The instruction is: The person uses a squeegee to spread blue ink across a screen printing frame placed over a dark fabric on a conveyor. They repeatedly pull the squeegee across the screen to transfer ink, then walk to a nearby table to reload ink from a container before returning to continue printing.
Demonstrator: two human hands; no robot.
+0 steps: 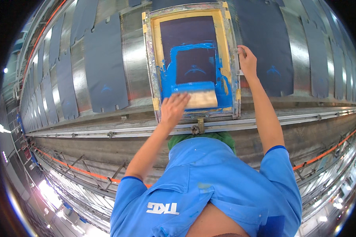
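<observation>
A screen-printing frame (147, 59) with a yellowed inner border lies on the long table in front of me. Wet blue ink (169, 77) covers the lower part of its mesh and rings a dark rectangle with a small curved blue motif. My left hand (175, 107) is closed on the left end of a wide wooden squeegee (203, 99), which rests across the lower end of the screen, slightly blurred. Curled fingers of my right hand (248, 62) grip the frame's right outer edge; the exact part they hold is partly hidden.
Dark cut fabric pieces (105, 67) lie in rows along the metal table, several bearing a small blue print. Another printed piece (265, 51) lies right of the frame. A metal rail (150, 131) with a clamp (200, 125) runs along the near edge.
</observation>
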